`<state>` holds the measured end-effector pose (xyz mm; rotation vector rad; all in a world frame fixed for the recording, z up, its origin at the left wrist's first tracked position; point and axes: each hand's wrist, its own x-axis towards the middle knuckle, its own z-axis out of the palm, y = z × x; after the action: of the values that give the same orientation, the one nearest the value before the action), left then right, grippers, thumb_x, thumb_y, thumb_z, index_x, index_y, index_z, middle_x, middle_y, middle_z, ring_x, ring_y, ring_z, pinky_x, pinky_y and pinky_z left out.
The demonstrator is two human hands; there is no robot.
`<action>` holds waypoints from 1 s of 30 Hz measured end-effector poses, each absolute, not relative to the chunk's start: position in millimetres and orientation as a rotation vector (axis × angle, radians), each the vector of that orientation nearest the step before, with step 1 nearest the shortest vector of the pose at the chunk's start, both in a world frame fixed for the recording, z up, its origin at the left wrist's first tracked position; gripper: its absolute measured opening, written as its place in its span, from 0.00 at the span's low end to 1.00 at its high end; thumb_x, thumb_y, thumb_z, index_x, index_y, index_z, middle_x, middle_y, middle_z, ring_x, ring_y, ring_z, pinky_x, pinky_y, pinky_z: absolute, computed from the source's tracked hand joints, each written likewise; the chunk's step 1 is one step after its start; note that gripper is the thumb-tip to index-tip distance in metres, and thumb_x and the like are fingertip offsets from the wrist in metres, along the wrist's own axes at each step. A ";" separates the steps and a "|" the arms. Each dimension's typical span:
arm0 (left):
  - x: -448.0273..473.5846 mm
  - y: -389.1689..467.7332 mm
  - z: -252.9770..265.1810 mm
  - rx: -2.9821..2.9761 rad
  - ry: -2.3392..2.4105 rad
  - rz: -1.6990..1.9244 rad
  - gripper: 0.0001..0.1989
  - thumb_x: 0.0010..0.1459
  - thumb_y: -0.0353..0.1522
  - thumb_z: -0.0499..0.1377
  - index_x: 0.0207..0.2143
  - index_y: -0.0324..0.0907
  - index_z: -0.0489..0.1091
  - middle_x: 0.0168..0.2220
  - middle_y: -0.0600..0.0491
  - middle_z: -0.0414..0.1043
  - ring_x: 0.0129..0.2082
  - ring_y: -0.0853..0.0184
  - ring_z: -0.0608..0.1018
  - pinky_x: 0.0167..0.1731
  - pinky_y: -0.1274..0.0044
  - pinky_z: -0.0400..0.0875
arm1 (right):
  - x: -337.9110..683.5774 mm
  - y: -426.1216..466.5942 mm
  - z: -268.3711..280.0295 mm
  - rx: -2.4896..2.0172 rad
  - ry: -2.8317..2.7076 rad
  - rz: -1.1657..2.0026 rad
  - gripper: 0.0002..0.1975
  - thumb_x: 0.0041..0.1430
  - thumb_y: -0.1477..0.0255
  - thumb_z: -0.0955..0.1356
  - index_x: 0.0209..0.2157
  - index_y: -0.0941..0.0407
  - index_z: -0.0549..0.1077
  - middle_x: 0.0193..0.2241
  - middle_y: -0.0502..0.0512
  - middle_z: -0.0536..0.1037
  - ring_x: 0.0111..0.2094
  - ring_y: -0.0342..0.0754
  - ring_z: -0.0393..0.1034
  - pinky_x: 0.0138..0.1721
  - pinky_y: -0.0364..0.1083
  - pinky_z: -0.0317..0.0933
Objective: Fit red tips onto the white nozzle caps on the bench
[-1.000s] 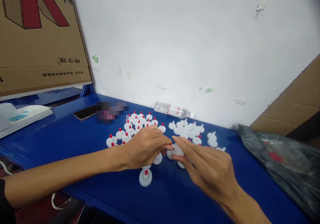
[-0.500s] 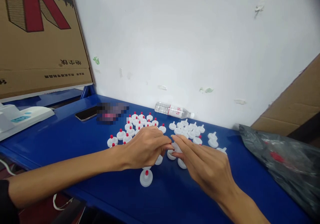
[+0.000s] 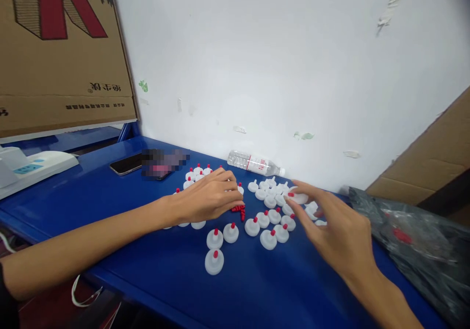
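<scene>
My left hand [image 3: 211, 194] hovers over a small pile of loose red caps [image 3: 241, 213], its bent fingers close together at the pile's edge. What is between those fingertips, if anything, is hidden. Between the thumb and fingers of my right hand [image 3: 330, 221] is a white plastic disc with a nozzle [image 3: 301, 198], tipped with a red cap [image 3: 291, 195]. Several capped discs [image 3: 269, 239] stand below and left of that hand. Bare-nozzled white discs [image 3: 270, 201] cluster just beyond it. More capped discs [image 3: 199, 170] are partly covered by my left hand.
A clear plastic bottle [image 3: 253, 163] lies along the wall. At the left are a phone [image 3: 127, 165], a white power strip [image 3: 47, 165] and a large cardboard box [image 3: 69, 69]. A dark plastic bag [image 3: 407, 250] covers the right side of the blue table [image 3: 235, 290].
My hands have separated. The right one has moved right and up with the capped disc, uncovering capped discs in the middle; the left has shifted slightly back, over the red caps.
</scene>
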<state>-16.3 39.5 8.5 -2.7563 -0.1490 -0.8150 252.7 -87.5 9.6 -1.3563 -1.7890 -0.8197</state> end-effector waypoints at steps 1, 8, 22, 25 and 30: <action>-16.9 41.3 6.7 -2.779 -0.164 -0.759 0.08 0.73 0.30 0.55 0.43 0.39 0.75 0.37 0.50 0.77 0.42 0.61 0.71 0.43 0.70 0.66 | 256.0 -86.7 9.2 -1.409 -1.765 -0.806 0.11 0.67 0.65 0.71 0.50 0.51 0.77 0.35 0.48 0.84 0.25 0.43 0.75 0.25 0.44 0.61; -16.9 36.4 6.2 -2.842 -0.178 -0.658 0.07 0.72 0.30 0.57 0.44 0.38 0.76 0.39 0.48 0.76 0.44 0.60 0.70 0.41 0.71 0.65 | 257.8 -83.9 9.2 -1.401 -1.800 -0.764 0.07 0.69 0.65 0.69 0.40 0.52 0.78 0.44 0.51 0.84 0.30 0.44 0.75 0.26 0.43 0.62; -16.0 33.9 -2.7 -2.918 -0.132 -0.525 0.09 0.67 0.29 0.63 0.49 0.46 0.77 0.49 0.47 0.74 0.47 0.59 0.72 0.44 0.70 0.65 | 287.7 -82.7 15.5 -2.437 -1.812 -0.248 0.11 0.68 0.62 0.65 0.42 0.49 0.77 0.31 0.54 0.83 0.32 0.57 0.78 0.28 0.48 0.52; -14.9 31.3 -1.3 -2.902 -0.132 -0.531 0.11 0.63 0.25 0.66 0.47 0.45 0.78 0.49 0.48 0.73 0.45 0.61 0.72 0.42 0.71 0.65 | 283.0 -81.3 12.6 -2.470 -1.905 -0.205 0.11 0.69 0.61 0.65 0.39 0.48 0.77 0.30 0.54 0.82 0.34 0.59 0.78 0.29 0.48 0.52; -14.2 30.5 -1.4 -2.914 -0.126 -0.489 0.13 0.62 0.20 0.63 0.45 0.45 0.78 0.49 0.49 0.72 0.45 0.62 0.72 0.41 0.71 0.65 | 283.9 -83.1 17.6 -2.512 -1.825 -0.283 0.23 0.71 0.50 0.57 0.38 0.48 0.77 0.28 0.56 0.81 0.33 0.63 0.78 0.29 0.50 0.54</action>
<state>-14.2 30.5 -1.4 -2.9141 -0.1264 -0.4888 283.9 -83.1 17.6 -2.5119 -1.8250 -0.2833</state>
